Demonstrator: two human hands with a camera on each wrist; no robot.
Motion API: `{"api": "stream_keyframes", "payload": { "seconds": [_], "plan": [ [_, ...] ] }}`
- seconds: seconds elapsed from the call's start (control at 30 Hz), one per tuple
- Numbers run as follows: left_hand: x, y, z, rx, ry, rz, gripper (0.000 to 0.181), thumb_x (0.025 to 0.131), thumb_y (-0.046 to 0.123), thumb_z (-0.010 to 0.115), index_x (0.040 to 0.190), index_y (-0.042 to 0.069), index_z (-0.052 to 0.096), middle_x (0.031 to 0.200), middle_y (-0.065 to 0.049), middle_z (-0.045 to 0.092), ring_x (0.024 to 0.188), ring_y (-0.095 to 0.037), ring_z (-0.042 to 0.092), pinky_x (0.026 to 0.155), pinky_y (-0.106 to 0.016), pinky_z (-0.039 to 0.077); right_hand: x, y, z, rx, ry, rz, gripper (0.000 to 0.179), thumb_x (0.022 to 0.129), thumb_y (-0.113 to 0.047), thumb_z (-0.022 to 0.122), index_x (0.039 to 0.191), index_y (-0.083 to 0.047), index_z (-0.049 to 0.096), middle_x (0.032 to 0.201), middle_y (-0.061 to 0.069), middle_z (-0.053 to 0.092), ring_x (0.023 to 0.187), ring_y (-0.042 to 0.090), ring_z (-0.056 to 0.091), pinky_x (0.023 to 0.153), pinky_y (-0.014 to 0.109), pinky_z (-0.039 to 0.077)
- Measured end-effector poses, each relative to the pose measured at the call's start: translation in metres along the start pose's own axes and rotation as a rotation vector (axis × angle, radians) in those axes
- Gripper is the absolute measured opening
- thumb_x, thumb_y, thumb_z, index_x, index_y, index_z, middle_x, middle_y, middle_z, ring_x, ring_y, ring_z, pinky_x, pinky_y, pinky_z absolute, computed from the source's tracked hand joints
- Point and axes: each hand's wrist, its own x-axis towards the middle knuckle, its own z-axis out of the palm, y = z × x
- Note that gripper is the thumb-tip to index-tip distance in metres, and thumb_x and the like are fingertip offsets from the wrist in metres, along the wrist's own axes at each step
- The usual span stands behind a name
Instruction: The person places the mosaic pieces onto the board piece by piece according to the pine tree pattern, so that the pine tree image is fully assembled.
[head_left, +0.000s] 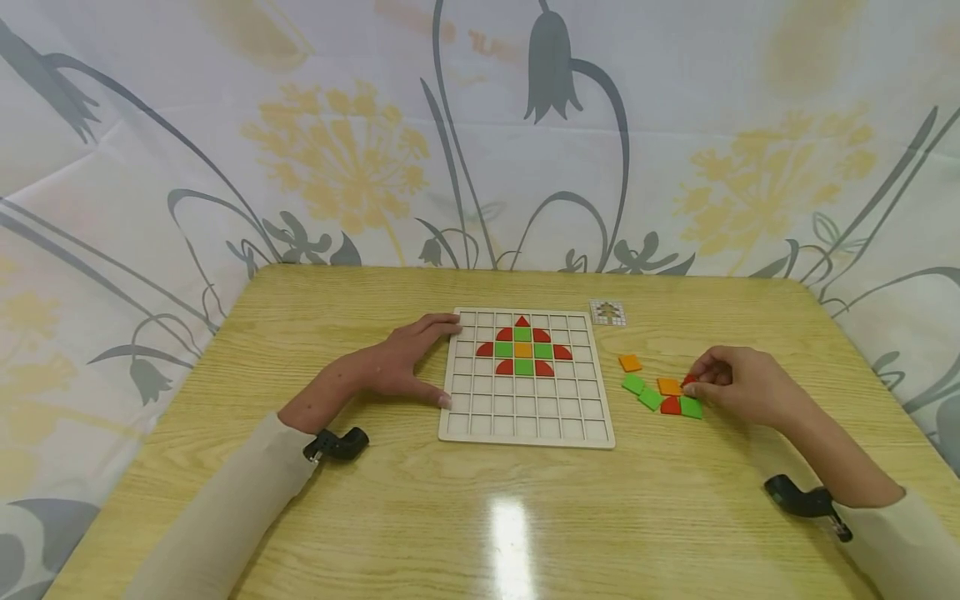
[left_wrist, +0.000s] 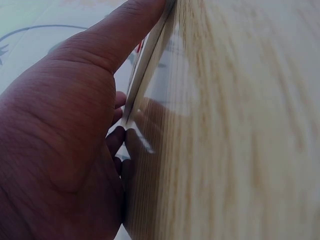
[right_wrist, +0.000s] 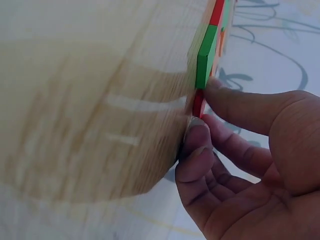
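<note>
A pale wooden grid board (head_left: 480,408) bears red, green and orange tiles in a stepped, tree-like shape, with an orange tile (head_left: 523,350) at its middle. My left hand (head_left: 397,362) rests along the board's left edge, thumb near the lower part and fingertips at the upper corner. To the right of the board, my right hand (head_left: 746,387) pinches a small red tile (right_wrist: 198,103) between thumb and fingers, low over the table. Right beside it lies a green tile (head_left: 691,407), also seen in the right wrist view. The fingers partly hide the red tile.
Several loose tiles lie between board and right hand: orange (head_left: 630,362), green (head_left: 633,383) and red (head_left: 671,406). A small pattern card (head_left: 608,312) lies behind the board's right corner. A flower-printed cloth (head_left: 480,167) hangs behind the wooden table (head_left: 375,517).
</note>
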Motion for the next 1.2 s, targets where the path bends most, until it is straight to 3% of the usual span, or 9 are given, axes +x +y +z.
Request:
{"api": "stream_keyframes", "payload": {
  "seconds": [0.47, 0.63, 0.93, 1.2],
  "plan": [
    [0.0005, 0.0002, 0.0002, 0.005, 0.001, 0.006, 0.112, 0.085, 0.050, 0.088, 0.169, 0.010, 0.026, 0.176, -0.009, 0.014, 0.160, -0.038, 0.021, 0.124, -0.063, 0.026, 0.0026, -0.0032, 0.0036, 0.012, 0.005, -0.039, 0.022, 0.099, -0.022, 0.079, 0.108, -0.004, 0.071, 0.095, 0.003, 0.069, 0.079, 0.017, 0.058, 0.066, 0.030, 0.049],
    [0.0007, -0.0004, 0.0007, 0.009, 0.002, -0.001, 0.112, 0.085, 0.050, 0.089, 0.169, 0.011, 0.025, 0.176, -0.008, 0.014, 0.160, -0.038, 0.021, 0.124, -0.063, 0.026, 0.0049, -0.0040, 0.0048, 0.013, 0.004, -0.060, 0.015, 0.097, -0.014, 0.079, 0.106, -0.005, 0.072, 0.094, 0.002, 0.068, 0.075, 0.015, 0.056, 0.065, 0.029, 0.047],
    [0.0004, -0.0011, 0.0004, 0.007, 0.002, 0.000, 0.112, 0.085, 0.051, 0.088, 0.169, 0.011, 0.026, 0.176, -0.008, 0.014, 0.160, -0.038, 0.021, 0.123, -0.063, 0.027, 0.0045, -0.0020, 0.0030, 0.014, -0.030, -0.070, 0.019, 0.096, -0.010, 0.078, 0.108, 0.000, 0.068, 0.093, 0.003, 0.069, 0.074, 0.015, 0.058, 0.064, 0.029, 0.048],
    [0.0006, -0.0014, 0.0005, 0.005, -0.001, 0.000, 0.112, 0.085, 0.051, 0.089, 0.169, 0.011, 0.025, 0.176, -0.006, 0.014, 0.160, -0.037, 0.021, 0.124, -0.062, 0.026, 0.0051, -0.0042, 0.0039, 0.008, 0.021, -0.079, 0.015, 0.096, -0.008, 0.078, 0.103, -0.004, 0.065, 0.094, 0.002, 0.070, 0.079, 0.013, 0.060, 0.069, 0.027, 0.050]
  ]
}}
